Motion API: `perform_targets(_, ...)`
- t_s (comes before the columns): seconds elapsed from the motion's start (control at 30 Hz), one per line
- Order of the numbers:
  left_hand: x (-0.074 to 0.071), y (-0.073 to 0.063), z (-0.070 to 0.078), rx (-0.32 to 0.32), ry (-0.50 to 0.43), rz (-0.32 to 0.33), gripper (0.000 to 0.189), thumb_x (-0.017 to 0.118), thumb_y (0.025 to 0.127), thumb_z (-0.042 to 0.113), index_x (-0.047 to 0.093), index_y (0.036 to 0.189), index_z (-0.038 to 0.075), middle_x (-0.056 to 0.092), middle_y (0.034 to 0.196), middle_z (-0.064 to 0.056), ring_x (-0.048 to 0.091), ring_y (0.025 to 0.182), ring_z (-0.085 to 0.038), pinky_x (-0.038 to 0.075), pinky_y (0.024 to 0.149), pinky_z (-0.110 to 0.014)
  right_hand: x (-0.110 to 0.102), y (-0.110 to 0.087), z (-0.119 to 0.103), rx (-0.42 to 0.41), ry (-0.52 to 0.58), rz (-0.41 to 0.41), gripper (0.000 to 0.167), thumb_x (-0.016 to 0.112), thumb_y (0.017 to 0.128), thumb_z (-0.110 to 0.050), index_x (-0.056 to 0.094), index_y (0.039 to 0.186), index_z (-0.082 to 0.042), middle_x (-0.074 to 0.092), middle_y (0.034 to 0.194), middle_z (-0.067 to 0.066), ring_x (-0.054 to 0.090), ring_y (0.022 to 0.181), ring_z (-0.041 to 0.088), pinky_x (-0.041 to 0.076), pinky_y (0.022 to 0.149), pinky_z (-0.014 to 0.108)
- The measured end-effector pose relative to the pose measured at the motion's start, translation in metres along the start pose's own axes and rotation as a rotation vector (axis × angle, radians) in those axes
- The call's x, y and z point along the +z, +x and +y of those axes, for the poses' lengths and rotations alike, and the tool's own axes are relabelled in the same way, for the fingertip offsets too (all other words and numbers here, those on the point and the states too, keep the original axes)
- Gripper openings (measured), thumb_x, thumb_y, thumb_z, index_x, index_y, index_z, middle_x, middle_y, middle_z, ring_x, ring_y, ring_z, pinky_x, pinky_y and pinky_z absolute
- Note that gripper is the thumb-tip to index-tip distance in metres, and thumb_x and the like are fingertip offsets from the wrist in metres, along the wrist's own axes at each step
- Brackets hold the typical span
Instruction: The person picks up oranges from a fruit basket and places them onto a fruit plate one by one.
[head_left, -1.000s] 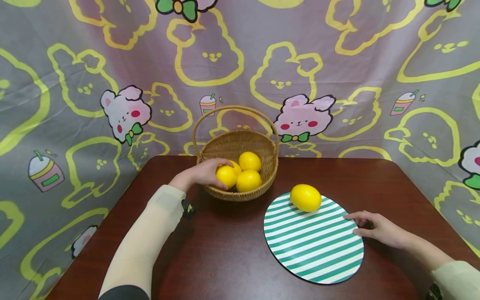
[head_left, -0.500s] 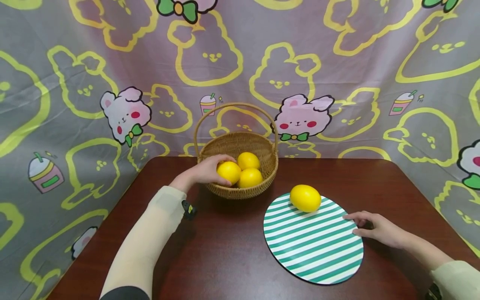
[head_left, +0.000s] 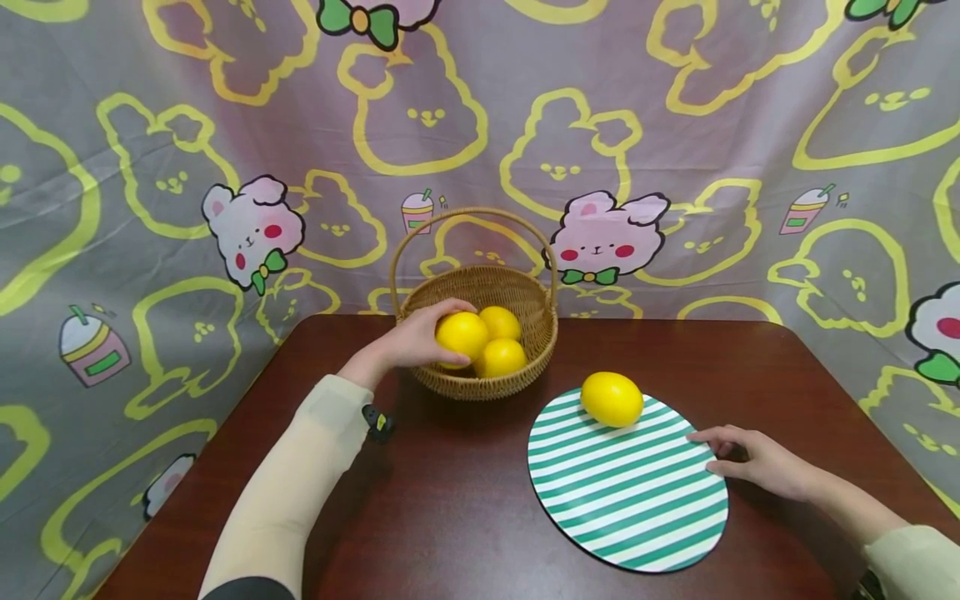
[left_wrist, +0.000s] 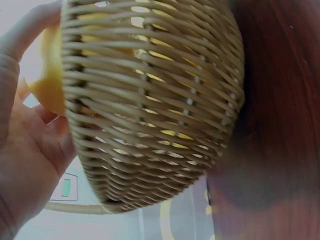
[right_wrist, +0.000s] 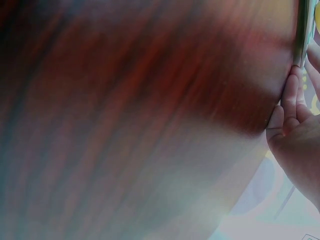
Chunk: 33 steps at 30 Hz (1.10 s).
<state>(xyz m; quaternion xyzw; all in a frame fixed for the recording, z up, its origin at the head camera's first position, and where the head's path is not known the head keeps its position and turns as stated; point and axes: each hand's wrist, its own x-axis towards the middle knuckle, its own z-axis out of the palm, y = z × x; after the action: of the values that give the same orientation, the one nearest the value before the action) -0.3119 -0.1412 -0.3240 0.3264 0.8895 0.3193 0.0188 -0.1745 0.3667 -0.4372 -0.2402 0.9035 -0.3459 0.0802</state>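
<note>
In the head view a wicker basket (head_left: 480, 388) with a tall handle holds yellow lemons. My left hand (head_left: 416, 337) grips one lemon (head_left: 462, 336) at the basket's left side, thumb low and fingers over its top. Two others, a rear lemon (head_left: 499, 323) and a front lemon (head_left: 501, 358), sit beside it. The left wrist view shows the gripped lemon (left_wrist: 50, 75) at the basket rim, partly behind the weave. My right hand (head_left: 765, 461) rests at the right edge of a round green-and-white striped mat (head_left: 630, 500), fingertips touching it. Another lemon (head_left: 612, 400) lies on the mat's far part.
Everything stands on a dark brown wooden table (head_left: 420, 500). Behind it and at both sides hangs a grey cloth (head_left: 450, 100) with yellow outlines and rabbit prints. The basket handle (head_left: 472, 210) arches above the lemons.
My left hand has raised its lemon slightly and moved it a little to the right within the basket. The right hand, the mat and the lemon on it stay in place.
</note>
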Motion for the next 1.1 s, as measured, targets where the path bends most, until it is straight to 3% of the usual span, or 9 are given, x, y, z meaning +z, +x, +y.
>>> perform_targets(0.3,-0.004,-0.003,0.024,0.073,-0.031,0.054,0.072,0.085,0.075,0.036,0.048,0.136,0.023,0.058,0.122,0.001,0.058,0.096,-0.019,0.048,0.08,-0.041,0.0,0.0,-0.001,0.01,-0.006,0.002,0.042,0.067,0.093,-0.02,0.058,0.127,0.002,0.058,0.096,-0.001,0.05,0.083,0.006,0.045,0.068,0.023)
perform_targets(0.6,0.003,-0.006,0.05,0.175,-0.048,0.039,0.075,0.085,0.074,0.031,0.047,0.137,0.017,0.058,0.121,0.002,0.058,0.096,-0.017,0.05,0.079,-0.038,0.001,0.0,0.002,-0.014,-0.019,0.007,0.04,0.067,0.092,-0.016,0.058,0.127,0.002,0.059,0.095,-0.006,0.051,0.083,0.005,0.046,0.068,0.023)
perform_targets(1.1,0.018,-0.01,0.081,0.203,-0.002,-0.012,0.077,0.086,0.071,0.036,0.047,0.136,0.022,0.058,0.117,0.007,0.055,0.095,-0.013,0.049,0.079,-0.035,0.0,-0.001,0.002,-0.039,-0.019,0.018,0.04,0.068,0.092,-0.017,0.058,0.126,0.002,0.058,0.096,-0.006,0.051,0.083,0.005,0.046,0.068,0.023)
